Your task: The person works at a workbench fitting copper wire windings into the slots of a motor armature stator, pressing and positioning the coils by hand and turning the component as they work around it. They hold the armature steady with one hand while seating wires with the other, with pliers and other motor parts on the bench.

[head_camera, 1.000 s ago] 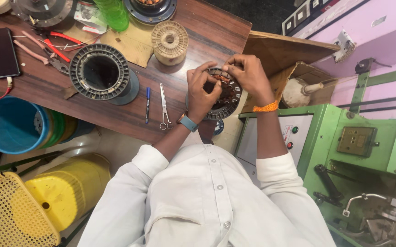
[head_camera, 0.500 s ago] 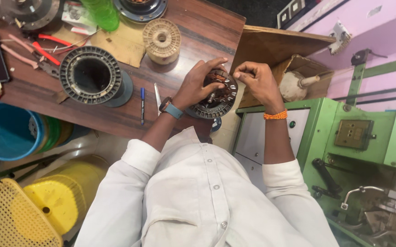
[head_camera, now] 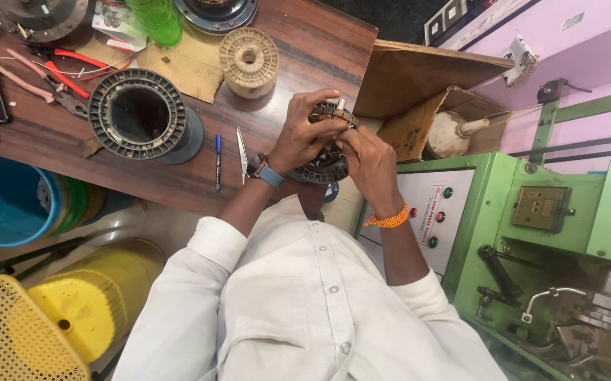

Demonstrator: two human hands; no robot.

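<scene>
both hands, left hand (head_camera: 304, 135) and right hand (head_camera: 367, 164), pinch the round stator (head_camera: 328, 141) held between them.

- The round wound motor stator (head_camera: 328, 162) sits at the brown wooden table's (head_camera: 51, 141) edge, between left hand (head_camera: 304, 137) and right hand (head_camera: 365, 166).
- A blue pen (head_camera: 217, 162) and what look like steel scissors (head_camera: 242, 154) lie left of them.

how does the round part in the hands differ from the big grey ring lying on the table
The held stator is gripped at the table edge by the left hand and right hand; the grey ring lies flat on the table, untouched. The stator looks smaller and is mostly covered by the hands; the ring shows its whole open centre. Both are round, ribbed motor parts.
</scene>
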